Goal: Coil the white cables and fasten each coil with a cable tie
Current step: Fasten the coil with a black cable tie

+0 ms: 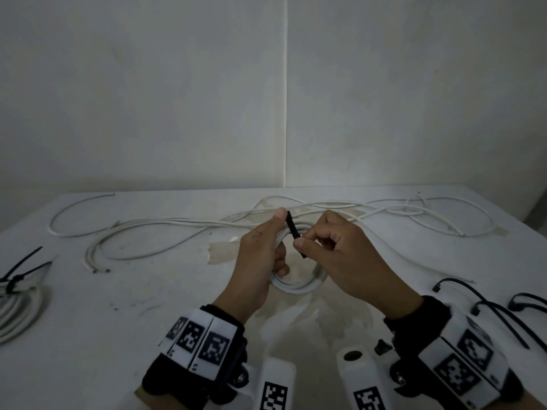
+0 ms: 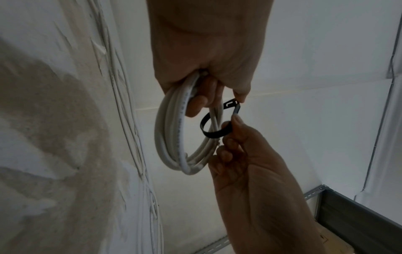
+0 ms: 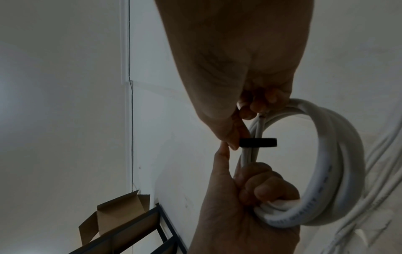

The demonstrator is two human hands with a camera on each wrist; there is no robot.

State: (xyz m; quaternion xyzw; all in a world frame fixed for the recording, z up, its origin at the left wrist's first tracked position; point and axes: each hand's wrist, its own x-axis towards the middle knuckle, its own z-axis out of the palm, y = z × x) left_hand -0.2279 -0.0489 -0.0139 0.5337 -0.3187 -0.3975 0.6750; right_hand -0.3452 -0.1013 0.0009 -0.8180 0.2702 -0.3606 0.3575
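Left grip [image 1: 260,255] clamps the white coil [image 1: 299,287]; right grip [image 1: 334,253] pinches the black tie [image 1: 294,233] looped round it, above a scuffed white surface [image 1: 148,291] strewn with loose cables [image 1: 177,224].

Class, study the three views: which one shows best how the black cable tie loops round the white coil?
The left wrist view: the black cable tie shows as an open loop round some of the white coil's strands. The right wrist view shows it edge-on, as a flat band. The head view shows only a short strip between the thumbs.
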